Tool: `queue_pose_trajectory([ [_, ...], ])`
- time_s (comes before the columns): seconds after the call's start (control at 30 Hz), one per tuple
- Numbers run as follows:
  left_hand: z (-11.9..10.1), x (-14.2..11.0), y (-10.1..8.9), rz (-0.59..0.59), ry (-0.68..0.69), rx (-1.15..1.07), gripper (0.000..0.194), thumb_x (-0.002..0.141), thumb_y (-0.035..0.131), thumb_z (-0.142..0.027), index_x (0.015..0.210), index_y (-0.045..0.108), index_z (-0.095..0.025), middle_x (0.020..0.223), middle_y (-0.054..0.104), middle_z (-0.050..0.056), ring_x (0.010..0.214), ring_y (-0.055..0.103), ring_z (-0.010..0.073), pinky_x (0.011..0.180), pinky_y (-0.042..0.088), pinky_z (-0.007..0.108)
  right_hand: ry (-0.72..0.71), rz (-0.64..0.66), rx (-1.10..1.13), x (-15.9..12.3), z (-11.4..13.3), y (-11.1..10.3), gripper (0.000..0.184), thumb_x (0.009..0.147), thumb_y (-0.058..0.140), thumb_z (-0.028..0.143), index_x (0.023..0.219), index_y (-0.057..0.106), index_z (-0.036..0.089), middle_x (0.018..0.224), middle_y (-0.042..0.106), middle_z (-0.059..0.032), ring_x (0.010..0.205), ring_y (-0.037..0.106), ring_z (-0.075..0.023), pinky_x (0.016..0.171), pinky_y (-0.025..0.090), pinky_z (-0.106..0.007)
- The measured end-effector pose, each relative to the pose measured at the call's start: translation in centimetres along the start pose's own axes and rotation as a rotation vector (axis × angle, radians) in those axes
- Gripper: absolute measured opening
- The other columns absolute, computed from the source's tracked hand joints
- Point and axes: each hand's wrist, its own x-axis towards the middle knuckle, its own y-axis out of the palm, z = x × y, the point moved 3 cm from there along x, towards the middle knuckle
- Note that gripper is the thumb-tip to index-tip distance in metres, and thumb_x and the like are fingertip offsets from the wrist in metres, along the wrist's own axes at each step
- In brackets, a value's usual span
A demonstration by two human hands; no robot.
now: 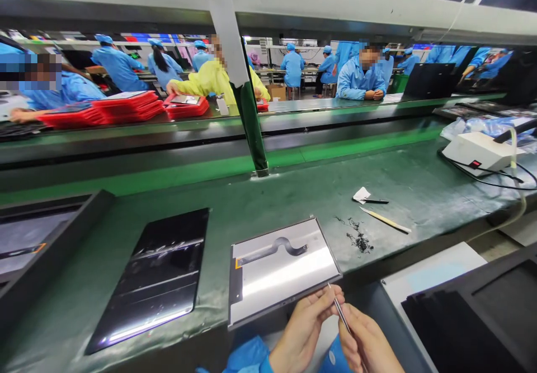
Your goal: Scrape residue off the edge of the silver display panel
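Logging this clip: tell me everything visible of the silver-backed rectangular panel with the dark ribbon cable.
The silver-backed rectangular panel lies silver side up on the green bench, at its front edge. Its back looks like shiny, glare-streaked metal with a thin dark rim. A flat dark ribbon cable curves across it from an orange-edged patch at the left. The bare left hand is at the near right corner, where a thin silver tool in the bare right hand points; contact is unclear.

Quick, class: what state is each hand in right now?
Left hand: closed at the near edge of the silver panel; any grip cannot be told.
Right hand: closed, holding a slim metal tool.
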Motion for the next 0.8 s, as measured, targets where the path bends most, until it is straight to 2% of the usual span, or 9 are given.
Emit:
queue_pose_trajectory([
  [0.13,0.6,0.6,0.0,-0.014,0.03,0.02,0.049,0.051,0.094,-0.05,0.074,0.074,-0.011,0.082,0.067,0.008,0.085,0.061,0.0191,0.085,0.046,0.028,-0.091,-0.071,-0.111,0.0,0.6,-0.2,0.062,0.073,0.06,0.082,0.071,0.048,0.021,0.041,0.044,0.0099,0.031,0.03,-0.0028,0.034,0.023,-0.015],
  [0.3,1.4,1.3,0.4,-0.024,0.073,0.092,0.057,0.056,0.086,-0.063,0.075,0.07,-0.012,0.073,0.061,0.004,0.077,0.06,0.0193,0.08,0.046,0.031,-0.126,-0.101,-0.272,-0.2,1.7,-1.2,0.062,0.063,0.073,0.078,0.07,0.052,0.02,0.049,0.049,0.0083,0.034,0.035,-0.0035,0.034,0.025,-0.016],
  [0.37,1.6,0.9,0.1,-0.031,0.108,0.142,0.058,0.059,0.084,-0.065,0.078,0.07,-0.012,0.074,0.062,0.004,0.076,0.06,0.0194,0.079,0.045,0.031,-0.118,-0.102,-0.28,-0.3,2.1,-1.6,0.061,0.064,0.072,0.078,0.067,0.054,0.019,0.05,0.048,0.0075,0.036,0.035,-0.0041,0.036,0.027,-0.018],
  [0.47,1.5,-0.9,-1.1,-0.039,0.194,0.293,0.045,0.067,0.084,-0.055,0.085,0.072,-0.015,0.078,0.066,0.005,0.078,0.061,0.0194,0.08,0.045,0.03,-0.08,-0.065,-0.29,-0.4,2.3,-1.8,0.062,0.067,0.068,0.08,0.064,0.053,0.02,0.048,0.045,0.0071,0.037,0.031,-0.0049,0.038,0.027,-0.021],
  [0.5,1.2,-1.8,-1.5,-0.028,0.262,0.427,0.037,0.073,0.082,-0.049,0.088,0.074,-0.016,0.078,0.068,0.005,0.076,0.061,0.0193,0.078,0.045,0.029,-0.068,-0.049,-0.301,-0.4,2.3,-1.8,0.062,0.068,0.066,0.081,0.063,0.052,0.02,0.048,0.044,0.007,0.038,0.029,-0.0053,0.039,0.026,-0.021],
  [0.57,0.0,-3.6,-1.7,0.037,0.498,0.872,0.021,0.089,0.069,-0.039,0.093,0.076,-0.02,0.074,0.069,0.006,0.069,0.061,0.0194,0.072,0.046,0.03,-0.065,-0.042,-0.316,-0.3,2.1,-1.7,0.062,0.069,0.064,0.081,0.063,0.051,0.021,0.051,0.043,0.0065,0.041,0.03,-0.0068,0.041,0.025,-0.023],
  [0.63,-1.4,-5.1,-1.4,0.092,0.791,1.288,0.021,0.096,0.056,-0.028,0.099,0.076,-0.022,0.078,0.072,0.009,0.073,0.065,0.0221,0.073,0.049,0.033,-0.109,-0.082,-0.327,-0.2,1.9,-1.8,0.06,0.071,0.064,0.08,0.065,0.052,0.022,0.055,0.043,0.006,0.046,0.033,-0.0092,0.043,0.028,-0.023],
  [0.7,-3.0,-5.5,-1.1,0.054,1.012,1.516,0.026,0.097,0.053,-0.02,0.117,0.07,-0.02,0.097,0.074,0.012,0.091,0.069,0.026,0.082,0.053,0.037,-0.183,-0.117,-0.372,0.1,1.9,-1.9,0.055,0.073,0.064,0.077,0.071,0.056,0.023,0.06,0.047,0.0046,0.054,0.041,-0.0123,0.05,0.035,-0.024],
  [0.8,-4.5,-4.6,-0.6,0.007,1.189,1.683,0.042,0.097,0.053,-0.015,0.138,0.053,-0.015,0.13,0.066,0.014,0.125,0.059,0.0305,0.104,0.049,0.048,-0.264,-0.11,-0.537,0.3,2.0,-2.2,0.047,0.079,0.064,0.071,0.08,0.06,0.024,0.068,0.055,0.0021,0.064,0.05,-0.0162,0.063,0.042,-0.026],
])
